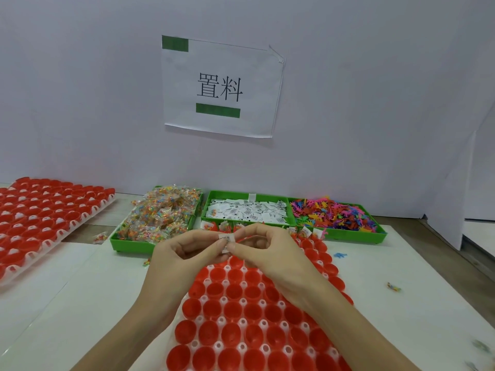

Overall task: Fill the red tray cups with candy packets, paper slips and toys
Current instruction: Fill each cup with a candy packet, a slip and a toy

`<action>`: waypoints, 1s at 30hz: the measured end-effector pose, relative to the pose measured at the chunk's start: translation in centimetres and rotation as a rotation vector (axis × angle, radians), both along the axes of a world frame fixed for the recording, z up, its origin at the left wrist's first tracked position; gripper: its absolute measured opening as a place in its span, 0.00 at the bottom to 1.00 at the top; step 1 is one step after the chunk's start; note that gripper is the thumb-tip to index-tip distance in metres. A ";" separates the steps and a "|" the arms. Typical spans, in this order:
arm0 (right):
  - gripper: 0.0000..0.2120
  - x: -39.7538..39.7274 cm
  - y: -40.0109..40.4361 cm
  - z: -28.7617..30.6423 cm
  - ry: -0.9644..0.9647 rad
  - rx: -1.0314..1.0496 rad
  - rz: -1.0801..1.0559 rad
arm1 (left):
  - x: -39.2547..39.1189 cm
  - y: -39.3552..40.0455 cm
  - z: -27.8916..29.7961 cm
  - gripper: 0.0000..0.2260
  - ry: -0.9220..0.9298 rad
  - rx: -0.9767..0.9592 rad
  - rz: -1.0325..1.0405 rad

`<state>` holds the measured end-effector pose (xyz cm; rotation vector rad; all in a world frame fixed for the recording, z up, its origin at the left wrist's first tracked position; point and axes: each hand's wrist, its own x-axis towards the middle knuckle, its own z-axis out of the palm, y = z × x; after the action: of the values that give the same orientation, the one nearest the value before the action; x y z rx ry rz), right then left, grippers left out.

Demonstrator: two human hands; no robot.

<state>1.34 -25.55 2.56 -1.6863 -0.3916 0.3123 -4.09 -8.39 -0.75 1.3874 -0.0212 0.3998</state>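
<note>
A tray of red cups (249, 311) lies in front of me; its near cups look empty, and the far row holds candy packets and paper slips. My left hand (184, 253) and my right hand (267, 253) meet above the tray's far half, both pinching small white paper slips (226, 241) between the fingertips. Behind the tray stand three green bins: candy packets (160, 215) on the left, paper slips (249, 210) in the middle, colourful plastic toys (332, 212) on the right.
A second tray of red cups (40, 218) lies at the far left. Loose candy packets (100, 236) and stray toys (340, 255) lie on the white table. A white wall with a printed sign (222, 87) closes the back.
</note>
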 end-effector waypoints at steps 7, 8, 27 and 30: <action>0.08 1.1 -2.4 2.1 -0.065 -0.075 -0.024 | 0.0 0.3 0.2 0.05 0.046 0.008 0.039; 0.07 2.0 -3.1 2.4 -0.072 -0.073 -0.046 | 0.0 0.4 0.2 0.05 0.048 0.008 0.041; 0.04 20.0 -13.3 -1.9 -0.447 -1.101 -0.153 | 1.0 2.4 -0.3 0.04 0.055 -0.057 0.146; 0.07 20.3 -13.2 -2.0 -0.467 -1.110 -0.177 | 1.1 2.6 -0.3 0.04 0.052 -0.060 0.147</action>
<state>21.62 -38.71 0.59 -2.8849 -0.4332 -0.0391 -3.03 -5.84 -1.02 1.3435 0.1352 0.4822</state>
